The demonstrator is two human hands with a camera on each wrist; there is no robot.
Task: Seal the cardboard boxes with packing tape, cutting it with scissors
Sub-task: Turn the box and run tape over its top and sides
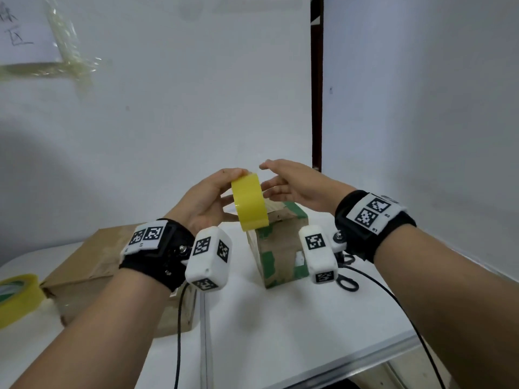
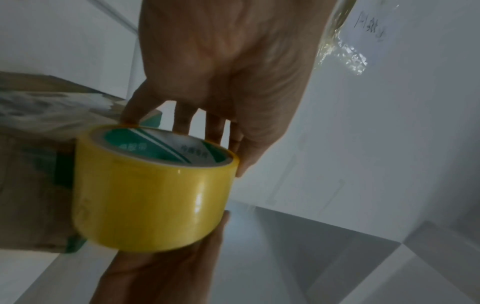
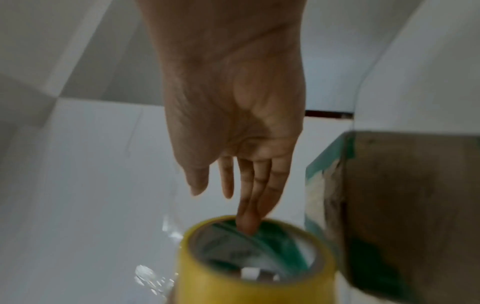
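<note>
Left hand raised palm-up over the table, fingers and thumb curled round the yellow tape roll, held on edge above the small box. Right hand level beside it, fingers straight and relaxed, gripping nothing; fingertips at the roll's rim, exact contact unclear. Flat box lies to the left, a second tape roll beside it; scissors right of the small box.
</note>
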